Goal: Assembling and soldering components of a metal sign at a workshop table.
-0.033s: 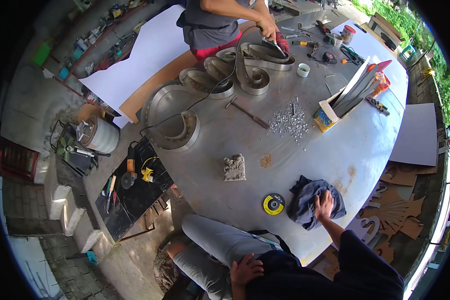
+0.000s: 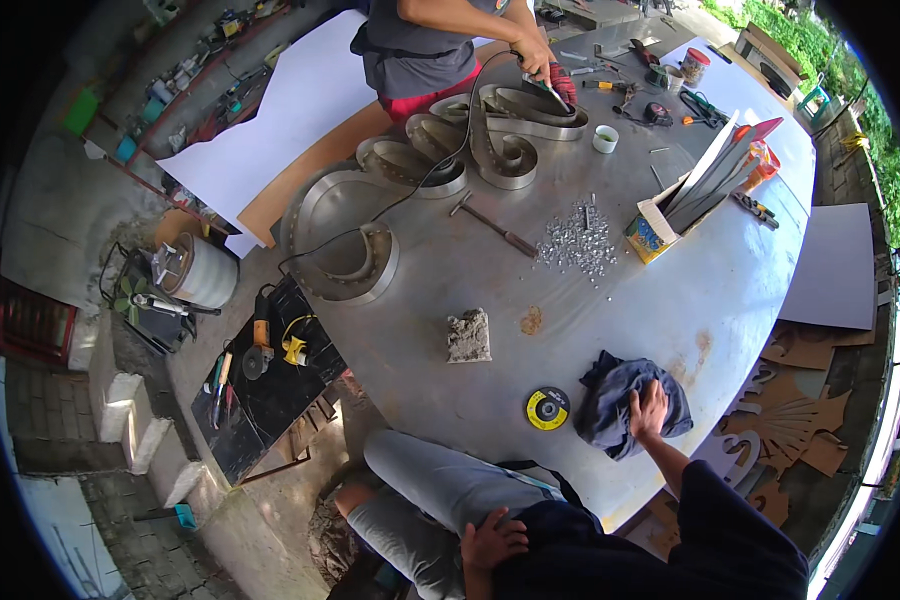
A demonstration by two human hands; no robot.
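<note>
Hand Position: Contact at Near Right

The right hand (image 2: 650, 410) lay on top of the dark cloth (image 2: 608, 398), which was bunched at the near right of the table (image 2: 420, 385); whether the fingers gripped the fabric could not be determined. The left hand (image 2: 494, 539) was released, resting on the lap (image 2: 440, 482). A yellow-and-black disc (image 2: 547, 409) lay flat just left of the cloth. A rough grey block (image 2: 469, 336) sat farther left. Beyond it, a hammer (image 2: 500, 231) lay left of scattered small metal pieces (image 2: 578, 243).
</note>
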